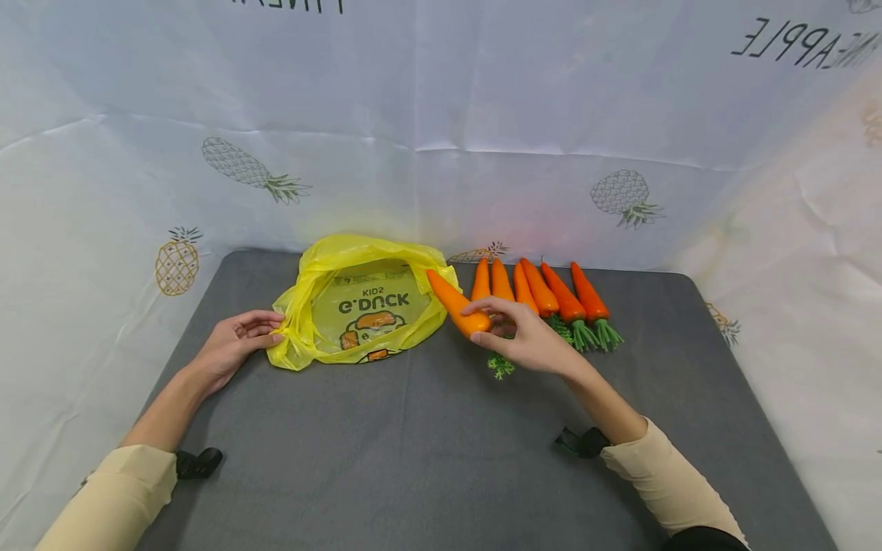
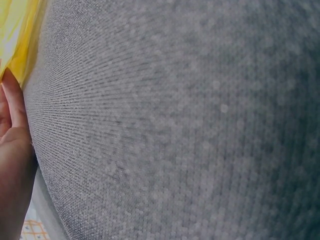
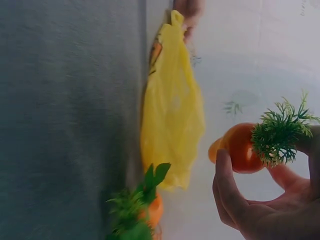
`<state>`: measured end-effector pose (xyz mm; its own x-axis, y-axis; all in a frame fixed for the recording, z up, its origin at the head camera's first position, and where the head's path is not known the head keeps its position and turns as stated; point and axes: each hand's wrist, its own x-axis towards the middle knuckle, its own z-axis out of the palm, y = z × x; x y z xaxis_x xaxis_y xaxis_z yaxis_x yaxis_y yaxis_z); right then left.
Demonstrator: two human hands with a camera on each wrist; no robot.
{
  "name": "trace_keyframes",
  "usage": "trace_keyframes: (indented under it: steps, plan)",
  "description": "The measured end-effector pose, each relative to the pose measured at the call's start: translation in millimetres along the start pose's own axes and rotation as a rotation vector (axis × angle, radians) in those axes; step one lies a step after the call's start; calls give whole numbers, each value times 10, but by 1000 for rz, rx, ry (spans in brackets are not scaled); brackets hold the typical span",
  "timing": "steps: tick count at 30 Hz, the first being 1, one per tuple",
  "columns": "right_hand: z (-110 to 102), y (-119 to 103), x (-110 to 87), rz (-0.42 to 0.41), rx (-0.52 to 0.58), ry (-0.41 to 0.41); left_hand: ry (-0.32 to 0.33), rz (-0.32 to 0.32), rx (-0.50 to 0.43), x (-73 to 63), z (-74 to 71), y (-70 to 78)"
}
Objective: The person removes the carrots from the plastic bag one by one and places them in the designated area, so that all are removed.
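Observation:
A yellow plastic bag [image 1: 427, 260] with a printed duck lies on the table, its mouth spread wide. At its left edge, my left hand [image 1: 230, 348] pinches the plastic between thumb and fingers; the left wrist view catches the yellow film [image 2: 12, 35] at the fingertips. My right hand [image 1: 527, 337] grips a carrot [image 1: 451, 298] by its thick end, the tip angled up and left over the bag's right rim. Leafy green fronds [image 3: 280, 132] on that carrot's top show in the right wrist view.
Several more carrots [image 1: 586, 291] lie in a row right of the bag, along the table's back edge, some partly hidden by my right hand. A grey cloth [image 1: 413, 459] covers the table. Behind it hangs a white sheet [image 1: 441, 92] printed with pineapples.

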<state>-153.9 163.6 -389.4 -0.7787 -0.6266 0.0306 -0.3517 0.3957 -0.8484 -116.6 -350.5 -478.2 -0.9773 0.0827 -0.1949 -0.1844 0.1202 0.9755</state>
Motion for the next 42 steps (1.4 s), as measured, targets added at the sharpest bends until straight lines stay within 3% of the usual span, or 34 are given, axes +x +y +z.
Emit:
trace_keyframes:
  steps: [7,15,26,33,42]
  plan:
    - [40,81,-337,34,-12,39,2,5,35,10,14,-5]
    - [172,173,-589,92,-20,-12,0,12,-8,-4,-4,-12]
    - [365,330,-636,118,-36,-38,-3,8,-12,-7,8,-4]
    - [448,355,-640,140,-87,1,-9,14,-25,-10,-3,-8]
    - [479,396,-576,176,-86,-44,-8,18,-24,1,-3,-23]
